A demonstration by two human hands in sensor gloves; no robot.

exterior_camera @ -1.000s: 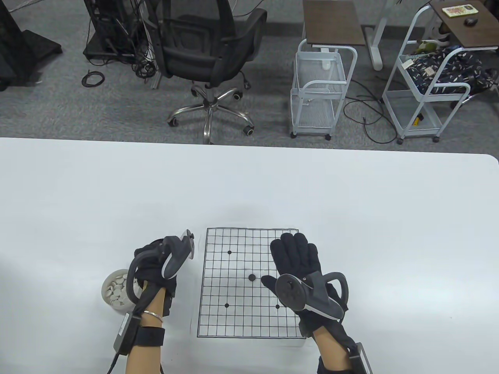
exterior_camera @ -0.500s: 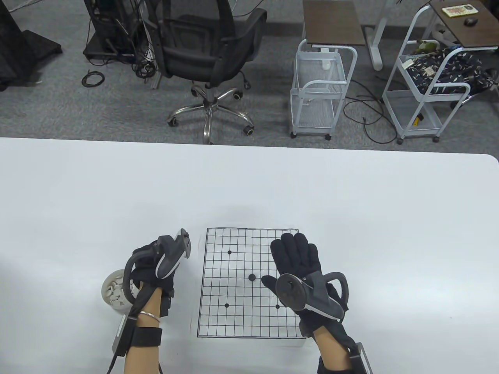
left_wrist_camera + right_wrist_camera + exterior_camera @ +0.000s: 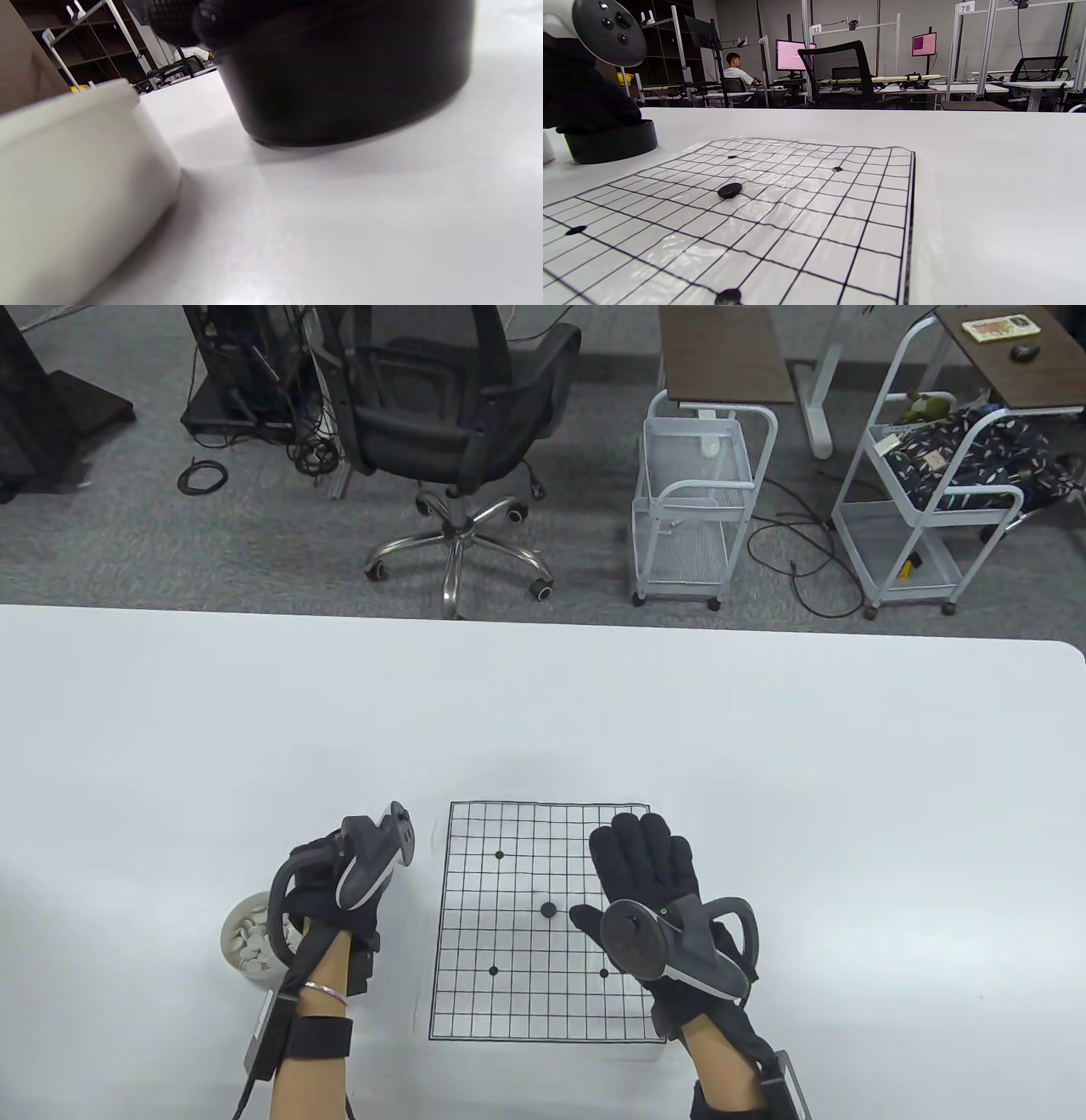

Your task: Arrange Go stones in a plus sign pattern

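So we're at a white table [image 3: 764, 746] with grey carpet past its far edge, where an office chair [image 3: 458, 415], two white wire carts [image 3: 696, 500] and a tangle of cables sit. In the right wrist view the room behind is rows of desks with pink-lit monitors and a person seated at one.

Landmark here is the board [image 3: 517, 916], a thin gridded sheet lying flat on the table near us; in the right wrist view it looks a bit wrinkled and shiny. Just left of the board there's a black bowl [image 3: 611, 142], mostly hidden under the left hand in the table view. We can't see what's in it. Left of that, further from the board, is a white bowl [image 3: 242, 937] full of white stones [image 3: 250, 933].

One black stone [image 3: 548, 909] sits on the board at about its centre, lying flat. It's round, so no real long axis to speak of. The smaller dots around it look printed.

Left hand [image 3: 335, 882] is over the black bowl, off the board's left edge, fingers pointing down into it; we can't tell if it's gripping anything. Right hand [image 3: 649, 874] rests flat on the board's right side, fingers straight and together, pointing to the far edge, holding nothing.
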